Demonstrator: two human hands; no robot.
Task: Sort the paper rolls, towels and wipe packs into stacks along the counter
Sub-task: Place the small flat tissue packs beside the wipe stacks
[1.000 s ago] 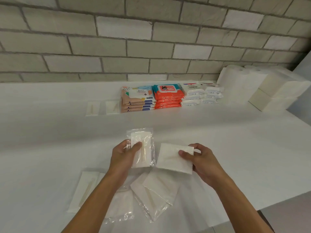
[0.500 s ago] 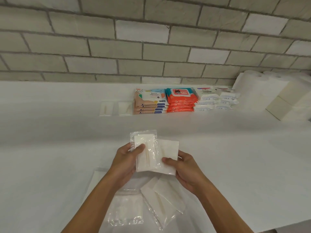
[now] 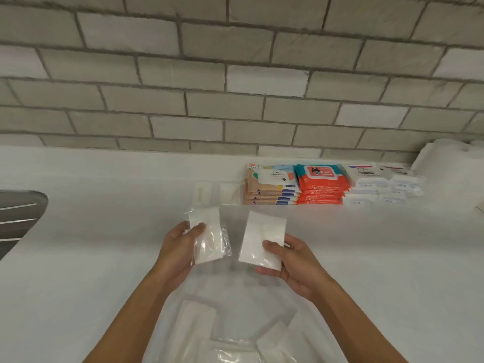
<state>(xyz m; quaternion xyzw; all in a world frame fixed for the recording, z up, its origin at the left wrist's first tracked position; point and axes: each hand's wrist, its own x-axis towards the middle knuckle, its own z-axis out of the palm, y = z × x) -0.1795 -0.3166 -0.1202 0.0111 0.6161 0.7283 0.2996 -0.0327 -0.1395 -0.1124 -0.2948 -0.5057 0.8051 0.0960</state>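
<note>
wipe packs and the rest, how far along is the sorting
Done: tan wipe packs, orange wipe packs and white wipe packs stacked by the wall, paper rolls beside them. In hand: left hand holds a clear-wrapped packet, right hand a second packet. Left: loose packets at the near edge.

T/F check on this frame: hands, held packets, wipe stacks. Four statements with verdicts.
1. The left hand and right hand each hold a white packet. True.
2. The left packet and right packet overlap. False: they are apart.
3. The orange wipe stack sits left of the beige wipe stack. False: it sits to its right.
4. More loose packets lie on the counter near the person. True.
</note>
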